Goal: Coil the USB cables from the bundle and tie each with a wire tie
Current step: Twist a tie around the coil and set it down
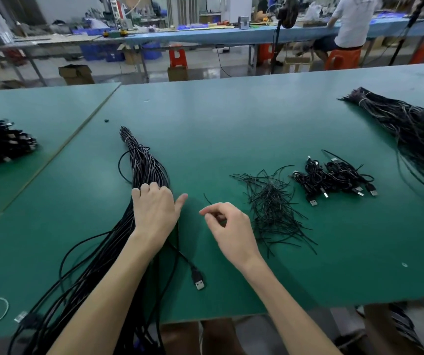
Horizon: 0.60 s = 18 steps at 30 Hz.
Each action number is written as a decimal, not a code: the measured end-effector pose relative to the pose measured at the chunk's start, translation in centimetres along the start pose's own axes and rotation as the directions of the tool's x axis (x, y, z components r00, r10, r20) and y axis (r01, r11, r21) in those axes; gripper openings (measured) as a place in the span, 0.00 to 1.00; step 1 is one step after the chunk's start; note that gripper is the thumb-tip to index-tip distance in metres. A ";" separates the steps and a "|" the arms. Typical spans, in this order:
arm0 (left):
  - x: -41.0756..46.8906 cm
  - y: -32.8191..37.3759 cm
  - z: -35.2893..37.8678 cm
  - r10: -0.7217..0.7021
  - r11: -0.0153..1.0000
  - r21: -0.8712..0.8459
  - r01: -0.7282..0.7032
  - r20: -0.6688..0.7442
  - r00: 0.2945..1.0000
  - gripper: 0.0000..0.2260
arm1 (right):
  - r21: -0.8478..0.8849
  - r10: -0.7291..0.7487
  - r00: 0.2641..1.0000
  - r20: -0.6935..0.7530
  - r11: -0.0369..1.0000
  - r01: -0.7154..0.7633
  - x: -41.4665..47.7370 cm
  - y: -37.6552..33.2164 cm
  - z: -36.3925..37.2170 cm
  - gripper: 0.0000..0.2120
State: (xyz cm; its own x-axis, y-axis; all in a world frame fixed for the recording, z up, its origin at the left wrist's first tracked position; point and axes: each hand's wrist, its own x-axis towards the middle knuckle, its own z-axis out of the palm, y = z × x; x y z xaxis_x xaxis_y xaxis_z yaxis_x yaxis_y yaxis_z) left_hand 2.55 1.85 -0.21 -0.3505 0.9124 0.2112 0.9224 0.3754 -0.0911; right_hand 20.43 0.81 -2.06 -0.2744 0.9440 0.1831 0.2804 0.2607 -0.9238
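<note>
The counter (pixel 231 119) is dark green. The cable bundle (pixel 144 165) is black with pale grey streaks, banded white near its tip. The wire ties (pixel 272 201) are black; coiled cables (pixel 334 178) black with silver plugs (pixel 372 192).

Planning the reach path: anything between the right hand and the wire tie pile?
Nothing visible. The right hand, seemingly pinching one loose tie, hovers just left of the wire tie pile, with only bare green table between them. The coiled cables lie beyond the pile; the cable bundle under the left hand is on the opposite side.
</note>
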 end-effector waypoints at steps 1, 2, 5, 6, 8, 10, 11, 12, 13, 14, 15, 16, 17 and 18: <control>0.1 0.2 -0.2 0.009 1.000 0.014 -0.009 0.039 0.999 0.23 | -0.002 0.004 1.000 0.004 1.000 -0.004 0.0 0.0 -0.1 0.07; 0.2 0.3 -0.4 0.013 1.000 0.011 -0.014 0.081 0.997 0.21 | -0.004 0.008 1.000 0.012 1.000 -0.008 0.0 0.0 -0.1 0.08; 0.7 0.5 -1.4 -0.004 1.000 -0.017 0.008 0.233 0.973 0.18 | -0.014 0.021 0.999 0.043 1.000 -0.020 0.0 0.0 -0.1 0.09; 0.8 0.6 -1.8 -0.010 1.000 0.006 0.008 0.275 0.961 0.18 | -0.019 0.023 0.998 0.050 1.000 -0.022 0.0 0.0 -0.1 0.09; 0.9 1.0 -2.5 -0.017 0.999 0.047 0.001 0.336 0.942 0.17 | -0.022 0.018 0.998 0.054 1.000 -0.016 0.0 0.1 -0.1 0.10; 1.0 1.2 -2.9 -0.006 1.000 0.022 -0.003 0.410 0.912 0.16 | -0.031 0.014 0.998 0.054 0.999 -0.012 0.1 0.1 0.0 0.10; 1.1 1.2 -2.9 0.005 1.000 -0.005 -0.003 0.450 0.893 0.15 | -0.038 0.013 0.998 0.056 0.999 -0.010 0.1 0.2 0.1 0.10; 1.2 1.3 -3.0 0.018 0.999 -0.032 -0.003 0.482 0.876 0.15 | -0.046 0.012 0.998 0.060 0.999 -0.009 0.1 0.2 0.1 0.10; 1.2 1.3 -3.1 0.032 0.998 -0.057 -0.004 0.503 0.864 0.14 | -0.055 0.011 0.998 0.065 0.998 -0.008 0.2 0.3 0.2 0.10; 1.3 1.3 -3.3 0.046 0.997 -0.080 -0.005 0.513 0.857 0.14 | -0.061 0.010 0.998 0.067 0.998 -0.006 0.2 0.3 0.2 0.09; 1.3 1.4 -3.4 0.057 0.995 -0.098 -0.008 0.514 0.856 0.15 | -0.063 0.007 0.998 0.065 0.998 -0.003 0.2 0.3 0.2 0.09; 1.2 1.4 -3.5 0.065 0.994 -0.111 -0.010 0.508 0.859 0.16 | -0.062 0.005 0.998 0.063 0.998 -0.001 0.3 0.3 0.2 0.09; 1.0 1.5 -3.5 0.065 0.994 -0.112 -0.010 0.497 0.865 0.16 | -0.059 0.003 0.998 0.063 0.998 0.000 0.2 0.3 0.2 0.08; 0.9 1.5 -3.5 0.059 0.994 -0.105 -0.009 0.483 0.874 0.16 | -0.058 0.002 0.998 0.064 0.998 0.001 0.2 0.3 0.2 0.08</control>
State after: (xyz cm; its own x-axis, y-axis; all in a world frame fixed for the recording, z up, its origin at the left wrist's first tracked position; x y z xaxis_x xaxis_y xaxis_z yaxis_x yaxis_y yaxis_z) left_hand 4.15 2.66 3.29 -0.3300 0.8981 -0.2906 0.9376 0.3477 0.0101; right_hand 20.27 1.09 -2.40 -0.3323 0.9297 0.1588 0.3327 0.2731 -0.9026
